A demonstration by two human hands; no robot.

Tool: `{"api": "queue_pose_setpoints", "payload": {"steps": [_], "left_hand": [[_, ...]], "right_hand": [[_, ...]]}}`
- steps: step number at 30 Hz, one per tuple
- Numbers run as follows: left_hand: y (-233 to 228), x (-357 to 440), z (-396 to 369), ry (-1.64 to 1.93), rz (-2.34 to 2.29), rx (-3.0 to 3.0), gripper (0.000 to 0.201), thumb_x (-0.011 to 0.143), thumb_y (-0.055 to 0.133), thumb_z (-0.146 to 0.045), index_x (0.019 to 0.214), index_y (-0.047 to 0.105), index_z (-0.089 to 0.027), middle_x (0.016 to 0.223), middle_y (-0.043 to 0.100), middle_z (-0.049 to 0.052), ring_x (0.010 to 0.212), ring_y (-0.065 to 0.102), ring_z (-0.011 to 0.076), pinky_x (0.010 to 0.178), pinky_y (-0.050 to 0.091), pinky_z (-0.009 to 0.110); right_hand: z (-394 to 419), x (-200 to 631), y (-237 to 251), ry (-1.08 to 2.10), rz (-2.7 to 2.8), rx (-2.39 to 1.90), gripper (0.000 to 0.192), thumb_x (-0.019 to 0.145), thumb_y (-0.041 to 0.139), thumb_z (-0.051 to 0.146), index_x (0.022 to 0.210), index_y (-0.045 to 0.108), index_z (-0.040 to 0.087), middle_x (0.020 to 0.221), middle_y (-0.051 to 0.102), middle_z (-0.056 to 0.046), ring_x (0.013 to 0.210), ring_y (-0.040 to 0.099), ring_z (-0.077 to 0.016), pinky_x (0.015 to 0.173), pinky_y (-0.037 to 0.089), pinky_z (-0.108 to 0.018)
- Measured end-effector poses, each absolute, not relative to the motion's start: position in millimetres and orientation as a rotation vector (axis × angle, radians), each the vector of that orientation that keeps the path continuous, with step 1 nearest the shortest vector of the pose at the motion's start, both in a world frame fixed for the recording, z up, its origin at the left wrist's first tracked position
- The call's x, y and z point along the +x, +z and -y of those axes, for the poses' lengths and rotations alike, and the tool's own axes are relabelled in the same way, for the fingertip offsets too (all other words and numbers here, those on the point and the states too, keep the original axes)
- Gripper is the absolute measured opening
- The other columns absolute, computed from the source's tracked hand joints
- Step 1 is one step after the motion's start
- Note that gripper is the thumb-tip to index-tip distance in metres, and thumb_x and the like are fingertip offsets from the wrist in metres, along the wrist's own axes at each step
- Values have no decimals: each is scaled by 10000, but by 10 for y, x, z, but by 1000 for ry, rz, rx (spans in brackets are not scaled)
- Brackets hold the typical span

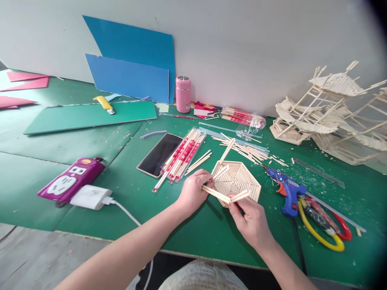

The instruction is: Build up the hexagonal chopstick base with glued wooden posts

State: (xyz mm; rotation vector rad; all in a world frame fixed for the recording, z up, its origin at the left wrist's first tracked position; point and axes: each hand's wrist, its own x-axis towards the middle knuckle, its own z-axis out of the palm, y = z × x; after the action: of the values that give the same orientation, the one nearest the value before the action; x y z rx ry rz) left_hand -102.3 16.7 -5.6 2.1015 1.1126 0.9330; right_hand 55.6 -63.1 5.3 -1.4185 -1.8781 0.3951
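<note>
Glue gun [288,189] right, phone [159,154] far-left; your left hand [192,192] and right hand [253,219] pinch a stick [216,194] running left-right over the hexagon [238,179].

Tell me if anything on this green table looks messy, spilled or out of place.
Yes. Wood chips and offcuts are scattered over the green table around the blue glue gun, and loose sticks lie in an untidy heap behind the hexagonal stick panel. A phone lies partly under packets of sticks.

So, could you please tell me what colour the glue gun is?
The glue gun is blue with an orange trigger; head view.
</note>
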Motion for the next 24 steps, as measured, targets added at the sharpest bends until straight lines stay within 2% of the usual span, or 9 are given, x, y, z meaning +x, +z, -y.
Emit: {"api": "queue_pose_setpoints", "payload": {"steps": [24], "left_hand": [[-52, -1032, -175, 970, -1095, 2105, 143, 761, 504, -136, 776, 644, -161, 801, 617, 64, 721, 587, 156, 656, 475, 251]], "right_hand": [[613, 527, 73, 425, 1819, -1453, 161, 824, 438, 172, 753, 581, 193, 706, 633, -46, 654, 590, -158, 612, 458, -268]]}}
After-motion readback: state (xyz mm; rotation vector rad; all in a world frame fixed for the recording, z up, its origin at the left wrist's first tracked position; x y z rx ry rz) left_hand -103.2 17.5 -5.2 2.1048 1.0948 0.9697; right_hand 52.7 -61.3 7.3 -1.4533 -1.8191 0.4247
